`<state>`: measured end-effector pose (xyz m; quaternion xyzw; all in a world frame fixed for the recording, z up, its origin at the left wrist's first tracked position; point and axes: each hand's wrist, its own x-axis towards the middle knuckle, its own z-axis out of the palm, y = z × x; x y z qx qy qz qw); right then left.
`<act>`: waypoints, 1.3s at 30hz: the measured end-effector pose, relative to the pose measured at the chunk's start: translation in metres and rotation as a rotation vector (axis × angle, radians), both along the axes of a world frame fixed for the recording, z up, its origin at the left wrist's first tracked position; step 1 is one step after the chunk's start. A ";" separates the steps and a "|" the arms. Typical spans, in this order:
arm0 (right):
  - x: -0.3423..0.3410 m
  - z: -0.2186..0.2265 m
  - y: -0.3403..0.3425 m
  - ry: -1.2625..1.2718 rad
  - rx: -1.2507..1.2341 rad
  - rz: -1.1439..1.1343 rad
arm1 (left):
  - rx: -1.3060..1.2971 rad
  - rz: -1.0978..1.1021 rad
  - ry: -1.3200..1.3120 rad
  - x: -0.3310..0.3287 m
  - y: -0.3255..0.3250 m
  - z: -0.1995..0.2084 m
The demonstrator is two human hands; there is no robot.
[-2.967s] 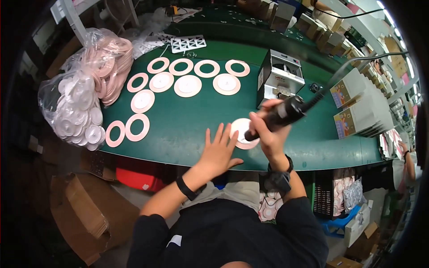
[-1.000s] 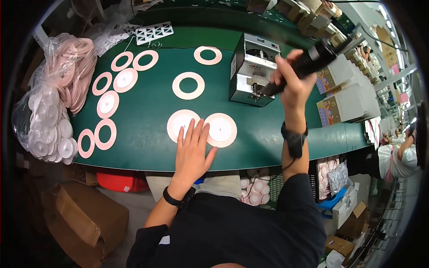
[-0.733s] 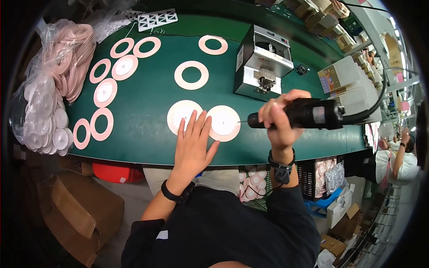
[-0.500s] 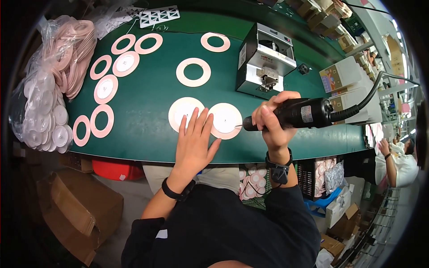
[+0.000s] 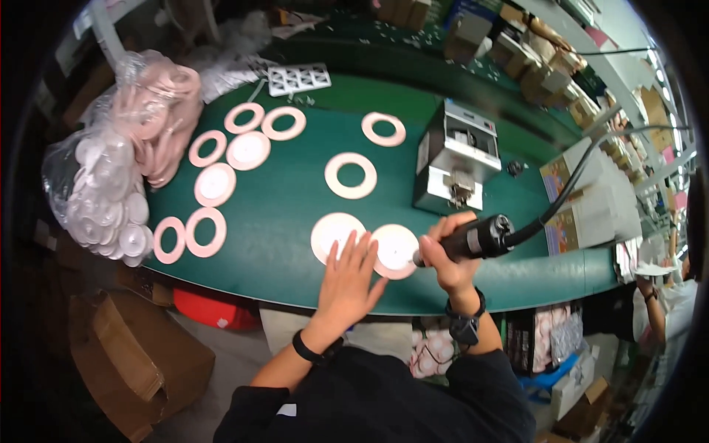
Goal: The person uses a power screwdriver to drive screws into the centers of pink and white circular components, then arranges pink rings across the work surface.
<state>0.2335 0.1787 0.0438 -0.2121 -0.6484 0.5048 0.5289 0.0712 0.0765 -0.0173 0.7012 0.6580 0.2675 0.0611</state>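
Left hand (image 5: 348,277), fingers spread, lies flat across two white discs (image 5: 395,249) just in front of the grey machine (image 5: 456,155). Right hand (image 5: 446,260) is wrapped around a black corded screwdriver (image 5: 473,240), tip at the right disc's edge

A factory assembly station: a long green-covered worktop (image 5: 281,199) carries rows of flat pink and white rings and discs (image 5: 351,175), with a clear plastic bag of the same parts (image 5: 111,184) far left of the hands. A grey metal bench machine (image 5: 456,156) stands just beyond them; brown cardboard cartons (image 5: 133,354) sit below.
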 end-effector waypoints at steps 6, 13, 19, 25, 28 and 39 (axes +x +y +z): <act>0.004 0.010 -0.005 0.140 -0.135 -0.115 | -0.002 -0.023 -0.020 0.003 -0.005 -0.004; 0.015 0.074 0.050 0.215 0.124 -0.154 | -0.001 -0.039 -0.013 -0.002 0.002 -0.003; 0.024 0.103 0.093 0.199 0.215 -0.258 | -0.015 -0.027 0.004 -0.001 0.005 0.001; 0.016 0.079 0.109 0.073 0.125 -0.307 | -0.011 -0.033 -0.002 0.002 0.001 -0.001; 0.024 0.080 0.101 0.086 0.080 -0.247 | -0.017 -0.024 -0.005 0.002 0.000 0.000; -0.005 0.025 0.039 0.092 -0.007 -0.055 | -0.022 -0.042 0.014 -0.001 0.003 0.000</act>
